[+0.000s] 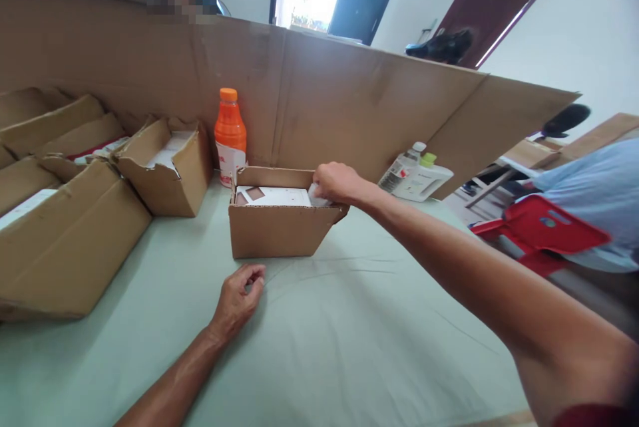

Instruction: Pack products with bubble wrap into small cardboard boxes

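Observation:
A small open cardboard box (279, 231) stands on the pale green cloth, with white flat pieces (279, 197) inside, one showing brown square patches. My right hand (334, 182) reaches over the box's right end. Its fingers are closed on a whitish, translucent item (315, 195), mostly covered by the hand, so its kind is unclear. In front of the box, my left hand (241, 297) rests on the cloth, fingers curled towards the thumb and nothing visible in them.
An orange-capped bottle (230, 138) stands behind the box. Several larger cardboard boxes (74, 241) fill the left side. A clear bottle and a white jug (424, 181) lean at the back right. A cardboard screen (339, 94) closes the far edge. A person's light-blue clothing (594, 194) and a red chair (559, 227) are at right.

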A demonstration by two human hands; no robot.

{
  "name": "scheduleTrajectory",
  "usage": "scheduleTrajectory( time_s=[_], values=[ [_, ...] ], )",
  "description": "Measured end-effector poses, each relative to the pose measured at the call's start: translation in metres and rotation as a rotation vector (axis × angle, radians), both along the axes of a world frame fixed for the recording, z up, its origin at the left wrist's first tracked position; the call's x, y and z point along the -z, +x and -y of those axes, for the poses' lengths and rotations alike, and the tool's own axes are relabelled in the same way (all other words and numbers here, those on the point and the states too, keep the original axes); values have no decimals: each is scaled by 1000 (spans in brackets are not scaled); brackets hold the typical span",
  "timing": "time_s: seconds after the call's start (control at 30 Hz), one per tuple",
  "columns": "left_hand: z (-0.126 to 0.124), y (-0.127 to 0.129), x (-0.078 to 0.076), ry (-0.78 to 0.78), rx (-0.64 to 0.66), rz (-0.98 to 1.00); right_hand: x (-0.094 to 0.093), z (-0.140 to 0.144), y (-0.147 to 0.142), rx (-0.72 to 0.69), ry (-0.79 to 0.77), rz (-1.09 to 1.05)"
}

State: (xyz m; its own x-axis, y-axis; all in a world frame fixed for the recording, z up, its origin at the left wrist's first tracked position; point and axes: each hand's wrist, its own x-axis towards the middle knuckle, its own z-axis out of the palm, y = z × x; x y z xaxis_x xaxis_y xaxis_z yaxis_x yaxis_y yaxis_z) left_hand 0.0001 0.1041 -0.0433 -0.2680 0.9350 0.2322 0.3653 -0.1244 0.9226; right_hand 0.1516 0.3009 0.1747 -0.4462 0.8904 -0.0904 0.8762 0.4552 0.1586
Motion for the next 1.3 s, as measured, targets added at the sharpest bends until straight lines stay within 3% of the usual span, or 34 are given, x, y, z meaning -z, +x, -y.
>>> scheduleTrajectory(
  time_s=[0.13,0.27,0.33,0.43,0.5,0.57,0.7,0.77,0.87,0.93,1.03,1.1,1.2,1.3],
  values=[
    [-2,0,4,35,22,-31,15,-10,-9,-40,-77,11],
    [0,-1,5,64,1,-55,6,-6,1,-94,-102,-23],
    [2,-5,2,80,-47,-68,-4,6,20,-96,-4,-144],
    [7,-17,-12,122,-211,-101,-5,34,65,-50,246,-541],
    [7,-28,-23,149,-340,-109,13,51,94,-24,283,-776],
    [2,-37,-34,156,-392,-55,44,63,110,-15,162,-891],
    [-29,-42,-49,94,-297,171,107,66,92,-43,-145,-931],
    [-46,-33,-55,61,-245,206,121,61,76,-21,-176,-943],
    [-54,-4,-63,64,-203,248,121,63,77,72,-125,-950],
    [-40,18,-67,58,-163,310,117,73,96,103,-86,-951],
    [1,42,-70,26,-85,394,115,90,124,82,-88,-967],
    [34,45,-68,17,-112,438,118,97,122,14,-145,-983],
    [82,28,-60,-2,-296,440,125,97,75,-164,-306,-1031],
    [115,-4,-48,12,-524,372,131,88,-8,-359,-501,-1092]
  ],
)
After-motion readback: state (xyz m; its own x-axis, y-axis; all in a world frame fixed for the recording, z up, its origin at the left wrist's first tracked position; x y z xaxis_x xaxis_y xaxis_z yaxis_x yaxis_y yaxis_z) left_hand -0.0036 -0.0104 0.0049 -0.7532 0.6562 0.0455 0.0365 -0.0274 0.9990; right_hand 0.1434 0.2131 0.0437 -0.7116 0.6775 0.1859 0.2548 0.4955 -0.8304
